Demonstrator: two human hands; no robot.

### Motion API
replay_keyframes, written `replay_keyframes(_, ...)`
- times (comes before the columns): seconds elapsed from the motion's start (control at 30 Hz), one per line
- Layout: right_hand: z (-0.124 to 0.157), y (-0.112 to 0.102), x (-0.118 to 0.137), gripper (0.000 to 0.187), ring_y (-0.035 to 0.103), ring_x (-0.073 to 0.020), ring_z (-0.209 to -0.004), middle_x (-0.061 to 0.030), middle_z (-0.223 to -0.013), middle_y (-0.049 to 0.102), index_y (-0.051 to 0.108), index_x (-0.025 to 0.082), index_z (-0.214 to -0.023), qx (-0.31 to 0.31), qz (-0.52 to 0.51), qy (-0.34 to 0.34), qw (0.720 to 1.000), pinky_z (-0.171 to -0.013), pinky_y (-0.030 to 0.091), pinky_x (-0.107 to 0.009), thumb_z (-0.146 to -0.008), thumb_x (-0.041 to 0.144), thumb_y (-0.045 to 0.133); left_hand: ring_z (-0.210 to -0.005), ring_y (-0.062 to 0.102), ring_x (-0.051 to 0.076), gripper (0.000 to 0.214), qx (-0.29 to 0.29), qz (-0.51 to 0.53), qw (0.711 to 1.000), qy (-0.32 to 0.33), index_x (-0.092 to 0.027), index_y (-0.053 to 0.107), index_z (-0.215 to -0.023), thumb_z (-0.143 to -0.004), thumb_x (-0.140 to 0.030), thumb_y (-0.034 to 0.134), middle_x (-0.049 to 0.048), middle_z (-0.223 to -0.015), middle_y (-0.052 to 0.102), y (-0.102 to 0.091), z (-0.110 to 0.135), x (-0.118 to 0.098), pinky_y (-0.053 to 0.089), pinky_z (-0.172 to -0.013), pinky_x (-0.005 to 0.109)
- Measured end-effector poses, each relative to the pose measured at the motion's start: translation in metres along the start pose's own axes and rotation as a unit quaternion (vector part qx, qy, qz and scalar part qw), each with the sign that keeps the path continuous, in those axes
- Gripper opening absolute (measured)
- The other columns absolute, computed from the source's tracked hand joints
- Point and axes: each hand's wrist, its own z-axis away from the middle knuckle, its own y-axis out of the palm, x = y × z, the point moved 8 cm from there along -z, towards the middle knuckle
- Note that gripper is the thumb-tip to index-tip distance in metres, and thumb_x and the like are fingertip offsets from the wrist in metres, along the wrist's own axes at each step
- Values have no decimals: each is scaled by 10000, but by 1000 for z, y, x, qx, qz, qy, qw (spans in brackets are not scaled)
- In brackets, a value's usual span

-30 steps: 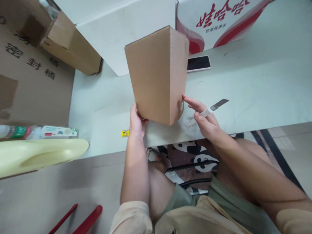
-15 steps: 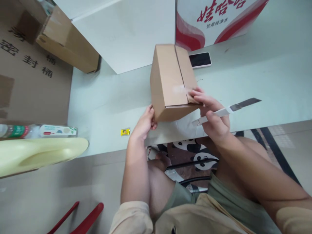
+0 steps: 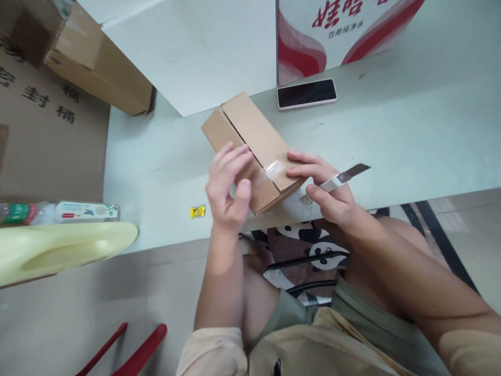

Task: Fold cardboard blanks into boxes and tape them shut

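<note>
A small brown cardboard box (image 3: 260, 138) sits on the pale table, turned at an angle. Its top flaps meet along a dark seam, and a strip of clear tape (image 3: 275, 169) crosses the seam near the front edge. My left hand (image 3: 229, 183) is over the box's left side with its fingers spread; whether it touches the cardboard I cannot tell. In my right hand (image 3: 331, 188) a white utility knife (image 3: 332, 183) is held, its blade out and pointing right, away from the box. The fingertips of that hand rest on the box's right side.
Behind the box lies a phone (image 3: 307, 94), in front of a red and white carton (image 3: 340, 36) and a large white box (image 3: 195, 57). A yellow wrapped candy (image 3: 198, 211) is at left. Larger cardboard boxes (image 3: 99, 62) and a pale yellow plastic object (image 3: 78, 243) stand farther left.
The box has rotated, its far end swinging left and uncovering the phone. My left hand has risen from the lower corner to above the flap. The knife has shifted slightly left.
</note>
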Motion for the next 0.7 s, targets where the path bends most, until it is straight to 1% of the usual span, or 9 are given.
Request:
replay_keyframes(0.13,-2,-3,-7,306,578,-251,-1348,-32,-1389,651,718,305,-1166,-38,-64,31,997,-1158,470,-488,-965,455,543,-1329,557,245,417,37,-19,999,11,-253,714,-1195,-1006,-448,398,47,-1269,716,16,3,-4,316,-1223,498)
replay_keyframes(0.17,-2,-8,-10,304,638,-246,-1264,-43,-1311,694,717,293,-1134,-70,-83,43,993,-1084,530,-471,-960,475,545,-1327,554,240,421,30,-16,999,11,-254,711,-1208,-1007,-435,389,45,-1277,713,17,4,-3,321,-1219,485)
replay_keyframes(0.23,0,-26,-16,277,739,-203,-857,-32,-926,760,684,278,-1015,-186,-108,64,975,-768,621,-390,-954,513,549,-1313,557,234,431,17,-13,1000,14,-250,716,-1205,-1006,-422,375,43,-1272,715,18,6,0,339,-1206,467)
replay_keyframes(0.3,6,-46,-22,245,524,-134,-419,59,-518,544,591,280,-907,-303,-114,83,943,-451,477,-285,-947,520,561,-1308,555,234,452,9,-17,1000,16,-239,721,-1193,-1008,-422,352,47,-1265,716,19,7,1,364,-1186,458)
replay_keyframes(0.33,8,-52,-24,244,371,-111,-325,95,-435,405,544,283,-883,-333,-122,91,931,-375,370,-259,-935,520,573,-1310,552,235,461,8,-20,1000,15,-235,722,-1189,-1009,-424,342,49,-1266,714,19,7,1,369,-1181,456)
replay_keyframes(0.37,8,-55,-26,252,268,-98,-299,113,-413,319,509,286,-876,-339,-139,98,925,-342,289,-250,-915,523,587,-1311,549,236,467,9,-21,1000,14,-233,722,-1187,-1011,-425,334,51,-1266,713,20,8,0,372,-1177,454)
replay_keyframes(0.43,2,-52,-30,284,217,-96,-311,112,-434,313,471,288,-881,-302,-189,99,929,-323,222,-252,-859,543,593,-1307,545,236,463,3,-17,1000,12,-232,723,-1185,-1012,-415,334,51,-1264,712,20,7,-3,375,-1169,449)
replay_keyframes(0.57,-5,-43,-33,265,235,-101,-350,92,-489,383,436,287,-877,-241,-222,72,942,-316,168,-242,-802,519,541,-1292,547,233,438,-14,-1,1000,7,-233,727,-1187,-1002,-387,361,47,-1261,716,20,8,-7,372,-1169,443)
replay_keyframes(0.7,-1,-41,-51,158,342,-101,-372,88,-543,474,386,279,-862,-286,-201,130,928,-331,226,-226,-818,344,523,-1287,553,236,467,-19,-11,1000,-7,-228,736,-1169,-996,-410,342,53,-1249,722,21,8,-6,371,-1177,454)
